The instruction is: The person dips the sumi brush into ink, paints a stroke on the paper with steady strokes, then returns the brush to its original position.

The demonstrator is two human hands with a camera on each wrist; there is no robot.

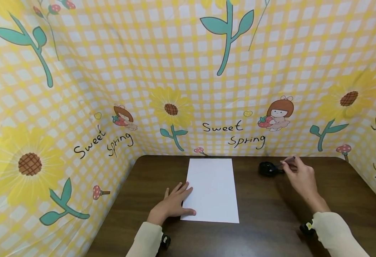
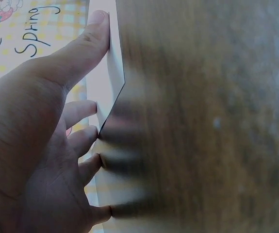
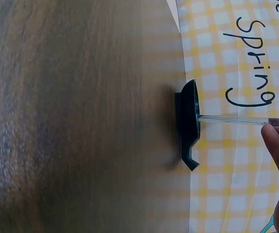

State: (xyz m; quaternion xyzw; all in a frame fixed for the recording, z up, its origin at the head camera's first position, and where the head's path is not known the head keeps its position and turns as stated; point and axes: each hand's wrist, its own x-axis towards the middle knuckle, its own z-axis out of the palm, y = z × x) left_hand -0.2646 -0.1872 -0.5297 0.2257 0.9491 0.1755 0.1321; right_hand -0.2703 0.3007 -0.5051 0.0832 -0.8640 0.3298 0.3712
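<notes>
A blank white sheet of paper (image 1: 212, 192) lies on the dark wooden table. My left hand (image 1: 172, 204) rests with spread fingers over the sheet's left edge, the thumb near its lower left corner. In the left wrist view the paper's edge (image 2: 111, 73) shows beside the thumb. At the back right sits a small black dish (image 1: 267, 169) with a short handle. My right hand (image 1: 302, 180) pinches a thin clear rod (image 3: 234, 120) by its darker top end. The rod stands upright in the right wrist view, its lower end reaching the dish; whether it touches the bottom is hidden.
Yellow checked cloth (image 1: 220, 92) with printed sunflowers and lettering hangs behind the table (image 1: 258, 232) and along both sides. The table's back edge runs just behind the paper and the dish. Black bands sit at both wrists.
</notes>
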